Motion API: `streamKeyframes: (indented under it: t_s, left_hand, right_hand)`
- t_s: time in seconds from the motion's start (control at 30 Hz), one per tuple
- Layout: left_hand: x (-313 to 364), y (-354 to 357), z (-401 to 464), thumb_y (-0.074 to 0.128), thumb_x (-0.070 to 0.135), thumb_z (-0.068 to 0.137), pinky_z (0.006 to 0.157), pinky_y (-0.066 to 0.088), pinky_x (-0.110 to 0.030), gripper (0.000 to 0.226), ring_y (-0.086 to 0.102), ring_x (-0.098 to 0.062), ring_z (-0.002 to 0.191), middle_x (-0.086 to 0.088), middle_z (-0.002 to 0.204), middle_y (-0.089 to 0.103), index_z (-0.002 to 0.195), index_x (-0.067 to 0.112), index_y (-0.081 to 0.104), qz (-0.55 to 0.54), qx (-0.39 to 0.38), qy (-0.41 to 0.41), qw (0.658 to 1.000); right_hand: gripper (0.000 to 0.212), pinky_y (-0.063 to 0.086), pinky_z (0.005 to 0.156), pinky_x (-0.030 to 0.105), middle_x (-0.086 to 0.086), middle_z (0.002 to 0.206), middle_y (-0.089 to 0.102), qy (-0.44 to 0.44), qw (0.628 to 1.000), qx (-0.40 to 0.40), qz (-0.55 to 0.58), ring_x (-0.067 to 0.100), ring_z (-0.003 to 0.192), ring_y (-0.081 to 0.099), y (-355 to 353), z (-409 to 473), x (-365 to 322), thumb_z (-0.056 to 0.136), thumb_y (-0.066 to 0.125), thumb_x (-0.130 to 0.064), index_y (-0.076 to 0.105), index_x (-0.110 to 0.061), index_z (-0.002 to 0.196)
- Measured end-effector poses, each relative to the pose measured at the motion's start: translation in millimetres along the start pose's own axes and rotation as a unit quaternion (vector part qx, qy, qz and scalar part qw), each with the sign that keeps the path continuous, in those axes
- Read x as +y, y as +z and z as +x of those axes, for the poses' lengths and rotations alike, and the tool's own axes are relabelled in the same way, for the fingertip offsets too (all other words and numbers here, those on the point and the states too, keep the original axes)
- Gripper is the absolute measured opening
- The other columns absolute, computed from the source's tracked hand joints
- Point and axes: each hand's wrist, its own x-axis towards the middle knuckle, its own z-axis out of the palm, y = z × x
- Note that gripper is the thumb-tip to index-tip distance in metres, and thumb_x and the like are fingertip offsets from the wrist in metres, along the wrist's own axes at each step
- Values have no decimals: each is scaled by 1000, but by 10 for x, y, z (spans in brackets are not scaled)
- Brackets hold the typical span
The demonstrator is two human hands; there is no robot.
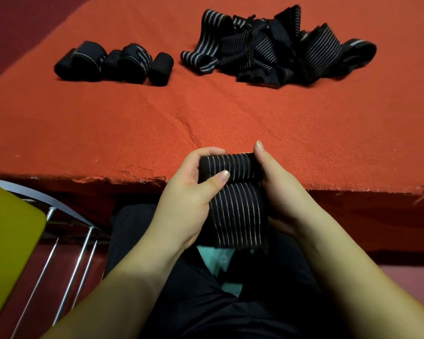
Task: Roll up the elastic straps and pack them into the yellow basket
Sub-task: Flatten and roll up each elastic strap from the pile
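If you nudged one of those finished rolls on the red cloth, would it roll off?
The rolled straps look cylindrical, so probably they would roll a little. The fuzzy red cloth likely slows them. Being soft fabric, they may squash or loosen.

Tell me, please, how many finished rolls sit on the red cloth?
5, in one row at far left. They overlap, so another may be hidden.

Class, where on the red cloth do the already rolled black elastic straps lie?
In the head view, the rolled black elastic straps sit in a row at the far left, beside the loose strap pile.
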Motion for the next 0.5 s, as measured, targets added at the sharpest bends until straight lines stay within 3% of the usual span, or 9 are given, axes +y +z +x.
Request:
streamKeyframes:
  t_s: [0.1, 0.23, 0.4, 0.5]
  left_hand:
    - [-5, -2, 0, 63, 5, 90, 88, 55, -45, 32, 66, -21, 98, -1, 105, 67, 101, 34, 68, 39, 12, 35, 999]
    - [16, 10, -10, 62, 7, 81, 98, 50, -50, 33, 60, -27, 110, -7, 117, 61, 98, 34, 68, 50, 4, 49, 998]
    - [-36, 11, -8, 58, 5, 72, 78, 55, -33, 43, 67, -14, 88, -3, 100, 65, 107, 30, 59, -42, 7, -16, 999]
    - [-37, 41, 0, 64, 15, 78, 73, 57, -31, 38, 70, -16, 88, -3, 94, 70, 114, 18, 53, -139, -2, -53, 989]
  right_hand:
    - [53, 55, 74, 35, 11, 85, 72, 2, 1000, -12, 9, 22, 77, 70, 11, -8, -23, 94, 44, -59, 76, -18, 81]
    - [30, 48, 66, 32, 5, 81, 60, -33, 998, -38, 32, 16, 71, 59, 42, -6, -40, 98, 43, -36, 66, -23, 85]
    - [31, 41, 57, 28, 2, 83, 56, -53, 998, -34, 3, 13, 65, 52, 27, 15, -34, 94, 35, -12, 61, -28, 88]
    - [31, 39, 58, 30, 2, 82, 55, -83, 995, -32, -46, 15, 67, 50, 30, 12, -55, 86, 39, -11, 61, -33, 85]
